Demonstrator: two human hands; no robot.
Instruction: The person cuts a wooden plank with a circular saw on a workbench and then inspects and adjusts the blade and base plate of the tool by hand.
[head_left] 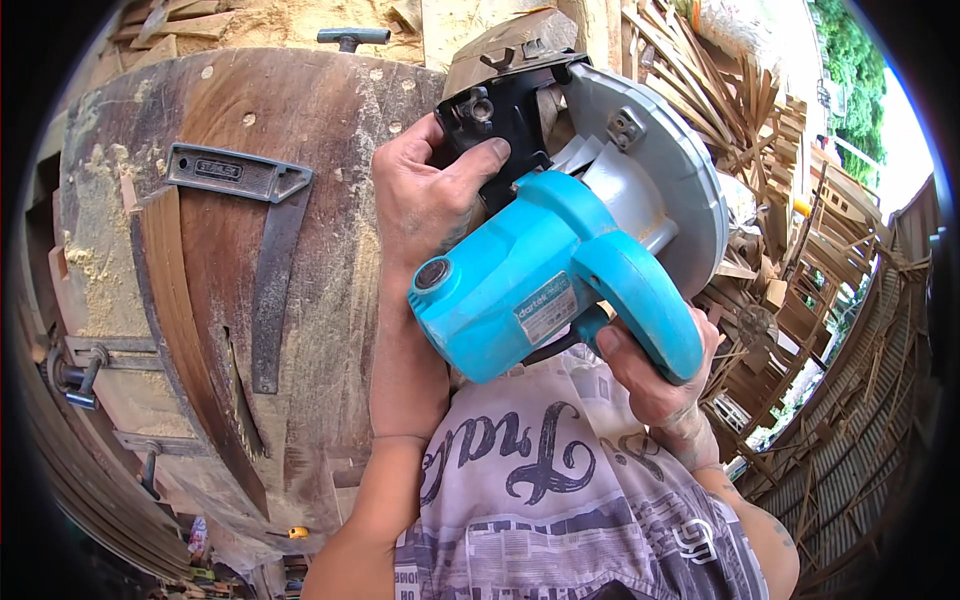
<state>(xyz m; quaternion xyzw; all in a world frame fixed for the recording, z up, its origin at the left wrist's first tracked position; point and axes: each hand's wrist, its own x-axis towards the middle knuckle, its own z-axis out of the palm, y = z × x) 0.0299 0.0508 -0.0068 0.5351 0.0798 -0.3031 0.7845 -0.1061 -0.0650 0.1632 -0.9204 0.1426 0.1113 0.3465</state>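
Observation:
A turquoise circular saw (500,285) with a grey blade guard is held up in front of my body, off the bench. My left hand (425,190) grips the black base plate (515,120) at the saw's far side, thumb pressed on top. My right hand (655,375) is wrapped around the saw's curved rear handle, at the lower right. The blade itself is hidden by the guard. Left of the saw, a try square (238,175) with a dark metal stock and blade lies on the bench, beside a long curved strip of wood (175,290).
A dusty wooden workbench (330,280) with a slot in its top spreads to the left. Metal clamps (88,375) sit along its left edge, and a grey T-shaped handle (353,37) is at the far edge. Wood offcuts (690,75) are heaped at the right.

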